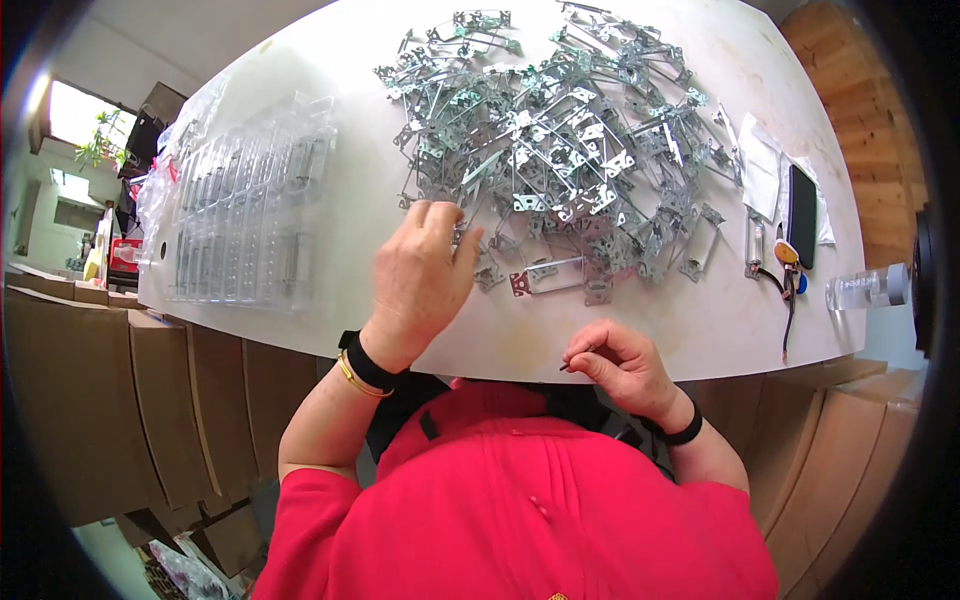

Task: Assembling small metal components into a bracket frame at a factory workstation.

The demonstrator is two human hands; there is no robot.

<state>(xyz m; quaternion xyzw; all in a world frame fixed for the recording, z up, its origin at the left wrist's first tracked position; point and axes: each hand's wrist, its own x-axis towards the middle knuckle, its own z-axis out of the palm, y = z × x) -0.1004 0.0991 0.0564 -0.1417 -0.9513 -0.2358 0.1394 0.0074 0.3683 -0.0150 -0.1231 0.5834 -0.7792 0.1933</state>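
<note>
Dozens of silvery metal brackets [575, 205] lie heaped across a white table [340, 335], spreading from its far side toward a person in a red shirt [480, 510] seated at the near edge. At the heap's near left fringe, the left hand [424, 268] is lowered palm down, fingers bent, the gap to the thumb narrow; from where I stand, I cannot tell whether it grips any metal. Nearer the table's edge, well apart from the heap, the right hand [622, 366] pinches a small dark piece [570, 365] between thumb and fingertips. Between the hands and the heap, one bracket shows a dark red end plate [519, 284]. Clear plastic trays [245, 215] cover the table's left side. Toward the right sit a white packet [760, 170], a dark phone [802, 218] and a clear bottle [862, 289] lying on its side. Cardboard boxes [80, 400] line the floor below, left and right.
</note>
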